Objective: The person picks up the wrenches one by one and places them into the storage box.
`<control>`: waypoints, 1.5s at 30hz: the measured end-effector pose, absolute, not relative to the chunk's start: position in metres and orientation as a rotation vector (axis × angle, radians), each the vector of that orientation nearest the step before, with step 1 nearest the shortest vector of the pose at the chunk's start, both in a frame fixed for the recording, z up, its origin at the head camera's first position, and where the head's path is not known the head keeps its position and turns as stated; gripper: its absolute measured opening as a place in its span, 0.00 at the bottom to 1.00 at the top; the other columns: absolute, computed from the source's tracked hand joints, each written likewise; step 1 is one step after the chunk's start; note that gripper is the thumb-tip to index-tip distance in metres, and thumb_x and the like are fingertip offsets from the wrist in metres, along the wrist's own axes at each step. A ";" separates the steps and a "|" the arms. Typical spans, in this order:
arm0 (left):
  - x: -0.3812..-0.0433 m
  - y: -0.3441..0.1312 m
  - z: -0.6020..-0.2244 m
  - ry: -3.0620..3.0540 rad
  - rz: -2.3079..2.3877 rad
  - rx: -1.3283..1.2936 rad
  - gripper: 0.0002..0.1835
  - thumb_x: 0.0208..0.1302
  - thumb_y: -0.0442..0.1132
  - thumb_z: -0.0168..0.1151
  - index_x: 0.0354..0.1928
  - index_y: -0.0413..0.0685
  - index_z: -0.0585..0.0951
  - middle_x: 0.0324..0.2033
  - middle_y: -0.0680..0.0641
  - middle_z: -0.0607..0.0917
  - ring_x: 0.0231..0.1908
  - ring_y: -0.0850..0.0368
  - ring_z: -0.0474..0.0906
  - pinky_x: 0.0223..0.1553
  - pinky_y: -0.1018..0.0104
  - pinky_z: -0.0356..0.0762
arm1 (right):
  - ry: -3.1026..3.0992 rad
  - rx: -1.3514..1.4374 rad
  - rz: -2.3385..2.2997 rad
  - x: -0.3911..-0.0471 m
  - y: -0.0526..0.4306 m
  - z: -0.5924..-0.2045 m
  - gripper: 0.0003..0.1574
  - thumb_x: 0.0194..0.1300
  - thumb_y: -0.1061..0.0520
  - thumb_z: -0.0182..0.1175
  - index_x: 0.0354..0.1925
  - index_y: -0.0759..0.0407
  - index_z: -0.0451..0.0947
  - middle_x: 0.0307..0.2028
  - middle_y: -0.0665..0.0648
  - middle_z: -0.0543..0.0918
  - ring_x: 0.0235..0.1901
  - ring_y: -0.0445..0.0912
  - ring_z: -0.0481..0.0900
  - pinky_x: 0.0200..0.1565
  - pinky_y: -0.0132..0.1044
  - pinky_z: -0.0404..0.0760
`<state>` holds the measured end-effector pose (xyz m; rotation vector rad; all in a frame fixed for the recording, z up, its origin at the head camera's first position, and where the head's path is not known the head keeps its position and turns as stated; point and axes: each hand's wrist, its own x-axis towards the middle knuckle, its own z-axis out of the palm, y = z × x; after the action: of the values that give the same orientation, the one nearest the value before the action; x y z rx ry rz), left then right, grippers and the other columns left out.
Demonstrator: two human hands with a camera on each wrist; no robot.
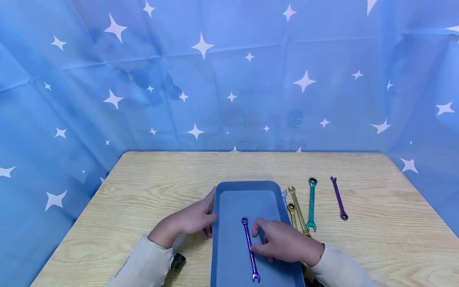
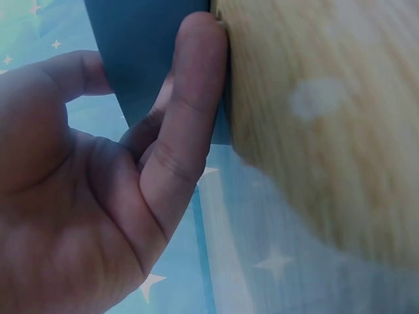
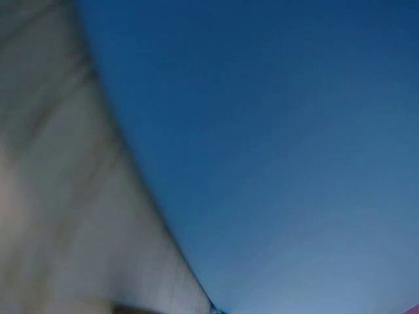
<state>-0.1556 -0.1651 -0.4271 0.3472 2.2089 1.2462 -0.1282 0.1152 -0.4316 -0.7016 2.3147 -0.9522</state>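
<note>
My left hand (image 1: 195, 217) grips the left wall of a blue tray (image 1: 233, 203). In the left wrist view its fingers (image 2: 190, 98) lie along the outside of the wall, and the thumb reaches the rim. A shiny purple wrench (image 1: 249, 247) lies lengthwise in the tray, ring end away from me and open end near. Over the tray floor, just right of that wrench, is my right hand (image 1: 283, 241). Its fingers are bent loosely and parted from the thumb, whose tip is right at the shaft; nothing is held between them. Mostly blue tray surface fills the right wrist view.
Right of the tray lie gold wrenches (image 1: 299, 209), a silver-blue wrench (image 1: 284, 194) partly hidden by the tray, a green wrench (image 1: 312, 203) and a dark purple wrench (image 1: 338, 195). They rest on a wood-grain table (image 1: 161, 171) with a starry blue cloth (image 1: 229, 79) behind it.
</note>
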 end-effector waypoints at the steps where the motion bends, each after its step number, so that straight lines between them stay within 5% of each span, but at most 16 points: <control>1: -0.156 -0.165 -0.428 2.210 1.244 0.350 0.45 0.76 0.37 0.46 0.79 0.57 0.26 0.23 0.41 0.85 0.24 0.48 0.84 0.29 0.58 0.86 | 2.316 -0.704 -0.952 -0.128 0.115 -0.432 0.16 0.66 0.46 0.66 0.42 0.51 0.71 0.13 0.46 0.78 0.11 0.40 0.73 0.15 0.30 0.60; 16: -0.156 -0.165 -0.427 2.224 1.236 0.358 0.46 0.76 0.38 0.46 0.79 0.57 0.26 0.23 0.41 0.85 0.24 0.49 0.84 0.29 0.58 0.85 | 2.289 -0.705 -0.996 -0.127 0.115 -0.429 0.16 0.68 0.46 0.64 0.43 0.52 0.71 0.14 0.47 0.78 0.12 0.41 0.74 0.15 0.31 0.62; 24: -0.155 -0.164 -0.426 2.230 1.236 0.362 0.46 0.77 0.39 0.48 0.79 0.56 0.27 0.21 0.42 0.85 0.24 0.49 0.84 0.29 0.58 0.85 | 2.225 -0.688 -1.074 -0.127 0.115 -0.422 0.14 0.70 0.48 0.62 0.44 0.56 0.71 0.17 0.50 0.80 0.15 0.45 0.79 0.17 0.35 0.74; 34: -0.157 -0.166 -0.425 2.217 1.241 0.366 0.46 0.76 0.38 0.48 0.78 0.55 0.25 0.22 0.41 0.85 0.24 0.48 0.84 0.29 0.57 0.85 | 2.300 -0.751 -1.098 -0.128 0.119 -0.410 0.08 0.72 0.50 0.60 0.39 0.51 0.74 0.17 0.48 0.79 0.16 0.44 0.79 0.20 0.36 0.76; 45: -0.156 -0.166 -0.426 2.209 1.250 0.372 0.46 0.76 0.37 0.47 0.78 0.56 0.25 0.22 0.40 0.85 0.25 0.48 0.84 0.29 0.56 0.86 | 2.432 -0.759 -1.101 -0.133 0.130 -0.400 0.11 0.71 0.47 0.60 0.36 0.51 0.73 0.16 0.46 0.74 0.15 0.42 0.75 0.22 0.36 0.75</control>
<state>-0.1564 -0.1658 -0.4263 0.3720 2.2089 1.2501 -0.1331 0.1301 -0.4002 -0.7589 2.4320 -1.1005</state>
